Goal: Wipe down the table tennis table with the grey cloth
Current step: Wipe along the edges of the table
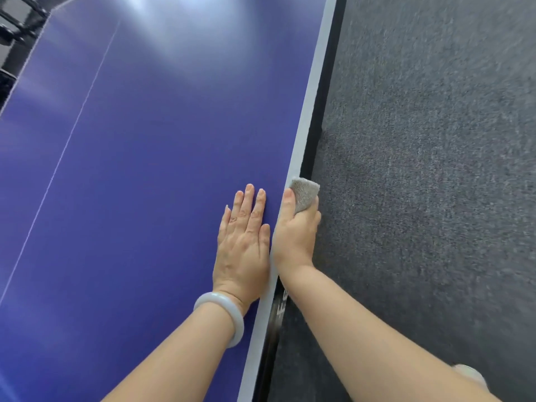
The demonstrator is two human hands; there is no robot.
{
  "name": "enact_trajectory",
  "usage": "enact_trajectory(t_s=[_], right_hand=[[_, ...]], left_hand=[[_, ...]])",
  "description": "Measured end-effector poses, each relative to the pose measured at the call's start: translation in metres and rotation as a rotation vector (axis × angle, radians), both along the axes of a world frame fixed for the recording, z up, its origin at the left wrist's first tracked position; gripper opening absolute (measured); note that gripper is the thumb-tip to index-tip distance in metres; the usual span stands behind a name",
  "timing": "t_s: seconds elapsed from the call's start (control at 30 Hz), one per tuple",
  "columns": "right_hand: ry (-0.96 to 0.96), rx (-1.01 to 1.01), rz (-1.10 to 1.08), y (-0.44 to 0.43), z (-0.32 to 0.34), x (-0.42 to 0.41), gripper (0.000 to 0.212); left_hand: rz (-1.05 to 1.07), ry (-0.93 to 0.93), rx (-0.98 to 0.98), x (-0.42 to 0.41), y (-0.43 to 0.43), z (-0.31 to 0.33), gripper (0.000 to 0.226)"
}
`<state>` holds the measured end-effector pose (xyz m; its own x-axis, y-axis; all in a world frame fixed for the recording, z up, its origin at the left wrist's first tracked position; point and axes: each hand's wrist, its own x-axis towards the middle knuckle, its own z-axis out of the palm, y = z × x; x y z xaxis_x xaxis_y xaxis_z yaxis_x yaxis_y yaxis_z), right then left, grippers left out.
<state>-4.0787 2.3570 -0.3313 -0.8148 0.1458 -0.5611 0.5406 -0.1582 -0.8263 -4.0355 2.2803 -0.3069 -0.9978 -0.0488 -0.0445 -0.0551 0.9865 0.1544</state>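
One grey cloth point(305, 195) in right hand point(295, 237) grip

2 forearms, bare all the way to the frame edge. Left wrist wears 1 bangle point(214, 297): thick, smooth, round, milky grey-white, slightly translucent. Nails on the left hand point(243, 242) short, rounded. Small mark on its ring finger, too blurred to tell. The right hand point(295, 236) bare too.

Left grip point(243, 245) flat, fingers straight; right grip point(295, 233) curled, thumb extended.
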Motion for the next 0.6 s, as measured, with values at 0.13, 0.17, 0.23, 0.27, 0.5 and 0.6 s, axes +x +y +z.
enact_trajectory(t_s=[0.13, 0.17, 0.23, 0.27, 0.5, 0.6], right_hand=[[0.014, -0.098, 0.076, 0.002, 0.012, 0.068, 0.088], [0.017, -0.110, 0.094, 0.005, 0.011, 0.063, 0.090], [0.027, -0.082, 0.108, 0.007, 0.002, 0.029, 0.078], [0.037, -0.057, 0.113, 0.008, -0.002, 0.005, 0.073], [0.102, -0.053, 0.057, 0.014, -0.015, -0.063, 0.070], [0.106, -0.060, 0.030, 0.002, -0.006, 0.019, 0.075]], left_hand=[[0.015, 0.035, 0.052, 0.001, -0.001, 0.000, 0.055], [0.015, 0.038, 0.055, 0.001, -0.001, 0.000, 0.055], [0.010, 0.033, 0.062, 0.001, -0.001, 0.001, 0.054], [0.007, 0.029, 0.068, 0.000, -0.001, 0.001, 0.054], [-0.001, 0.042, 0.082, 0.000, -0.005, -0.001, 0.055], [0.001, 0.047, 0.075, 0.002, -0.005, -0.002, 0.054]])
